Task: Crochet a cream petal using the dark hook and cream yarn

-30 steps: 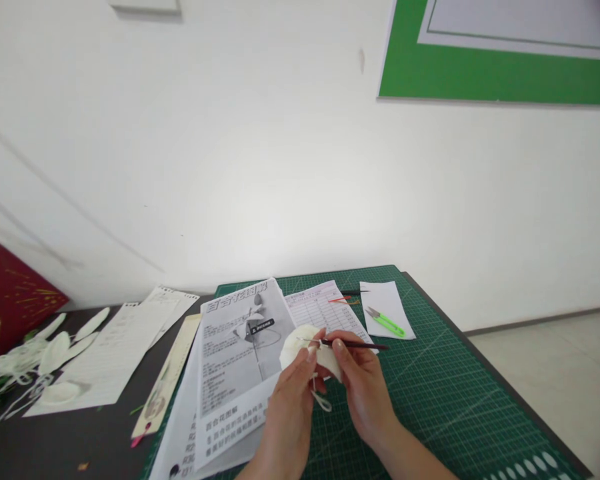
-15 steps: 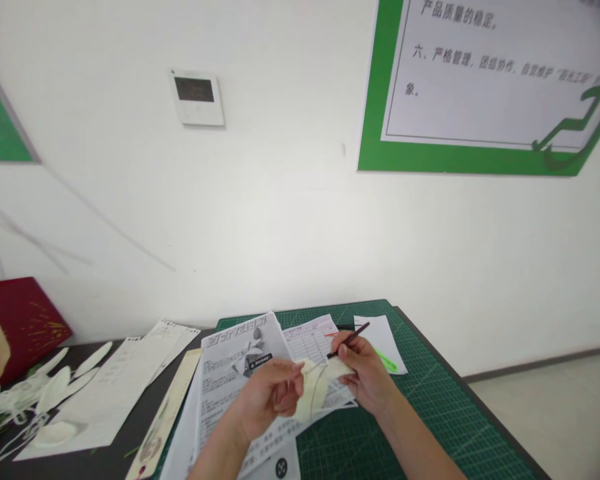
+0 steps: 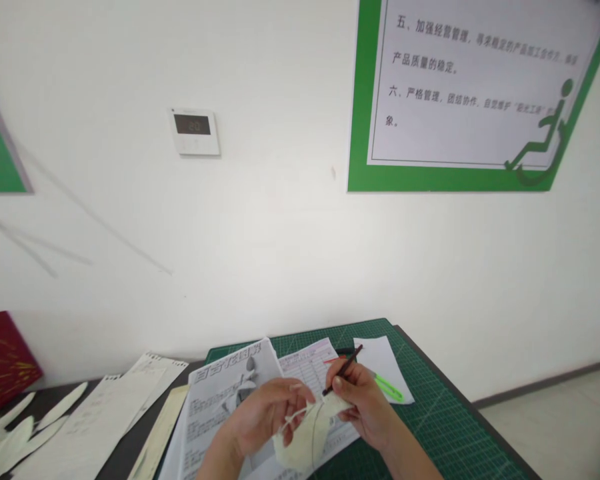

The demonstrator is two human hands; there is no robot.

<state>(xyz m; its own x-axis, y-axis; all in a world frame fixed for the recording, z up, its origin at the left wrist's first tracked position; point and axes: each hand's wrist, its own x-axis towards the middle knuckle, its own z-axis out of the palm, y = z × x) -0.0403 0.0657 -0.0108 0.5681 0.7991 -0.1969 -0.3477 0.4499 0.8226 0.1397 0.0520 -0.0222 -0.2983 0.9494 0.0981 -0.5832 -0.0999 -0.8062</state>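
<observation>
I see creamy white on the handheld piece (image 3: 300, 451), dark brown on the slim tool (image 3: 349, 361), lime green on the snips (image 3: 391, 389), a pale grid across the deep-green mat (image 3: 435, 420), and a green border round the white wall sign (image 3: 450, 143).

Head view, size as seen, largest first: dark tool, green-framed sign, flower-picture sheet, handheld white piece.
1. Green-framed sign, even cut off by the picture edge
2. Flower-picture sheet, partly covered
3. Handheld white piece
4. Dark tool, partly hidden by fingers

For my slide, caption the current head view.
Right hand holding a cream piece and dark tool, left hand at the piece's edge, over printed sheets and a green mat.
</observation>
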